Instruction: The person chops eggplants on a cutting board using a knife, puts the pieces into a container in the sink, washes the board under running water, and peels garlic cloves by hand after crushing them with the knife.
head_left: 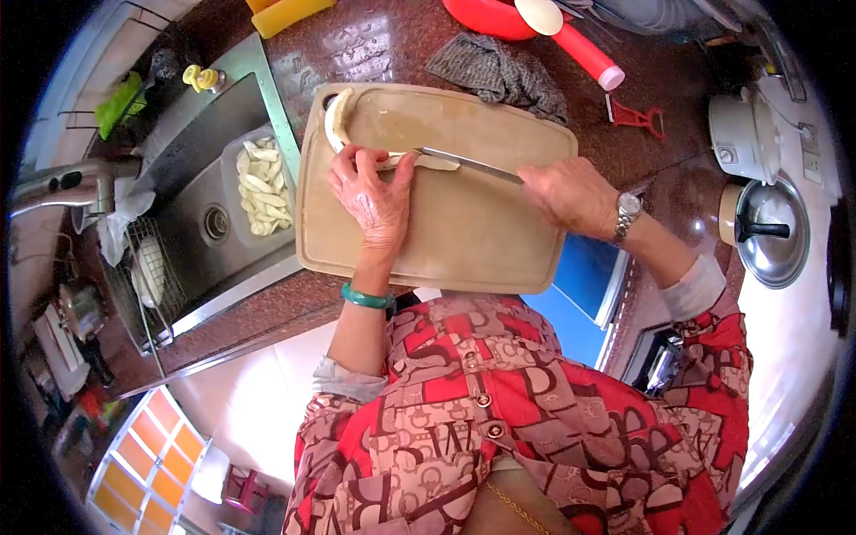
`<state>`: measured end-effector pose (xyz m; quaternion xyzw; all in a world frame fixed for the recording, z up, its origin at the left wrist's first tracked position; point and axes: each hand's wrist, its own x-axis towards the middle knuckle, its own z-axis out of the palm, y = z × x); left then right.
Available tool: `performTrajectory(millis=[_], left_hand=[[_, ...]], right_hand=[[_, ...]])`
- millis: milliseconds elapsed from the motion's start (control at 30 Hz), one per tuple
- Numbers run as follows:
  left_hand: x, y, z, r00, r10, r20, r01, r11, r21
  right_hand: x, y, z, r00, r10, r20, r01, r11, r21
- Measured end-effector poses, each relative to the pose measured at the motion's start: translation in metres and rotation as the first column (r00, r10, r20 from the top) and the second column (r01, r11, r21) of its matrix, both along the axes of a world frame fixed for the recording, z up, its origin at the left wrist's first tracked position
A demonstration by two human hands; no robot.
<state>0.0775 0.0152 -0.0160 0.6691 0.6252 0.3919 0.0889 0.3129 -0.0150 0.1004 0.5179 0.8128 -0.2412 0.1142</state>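
Note:
A tan cutting board [473,232] lies at the counter's edge in front of me. My right hand [571,198] grips a knife [477,167], its blade pointing left across the board. Under the blade's tip lies a long pale peeled piece [437,162], banana-like in shape. My left hand [373,196] is closed over its left end, fingers bent and thumb by the blade. Beyond my left fingers rests a second, curved pale piece [336,123]. Part of the held piece is hidden by my fingers.
Left of the board, a clear plastic tub [234,183] of cut pale pieces stands in the steel sink [183,201]. A grey cloth [499,76], a red peeler [637,118] and a red-handled utensil [584,53] lie behind. To the right are a white pot [740,138] and a lid [771,254].

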Motion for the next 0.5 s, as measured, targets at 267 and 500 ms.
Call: performTrajectory(millis=[267,500], left_hand=[[-0.002,0.001,0.001,1.0,-0.022,0.019,0.022,1.0,-0.011],[-0.003,0.0,0.0,0.999,-0.027,0.042,0.028,0.999,-0.033]], right_hand=[[-0.012,0.013,-0.042,0.991,-0.012,-0.134,0.016,0.999,0.03],[-0.007,0.003,-0.01,0.999,0.021,-0.042,-0.021,1.0,0.018]])
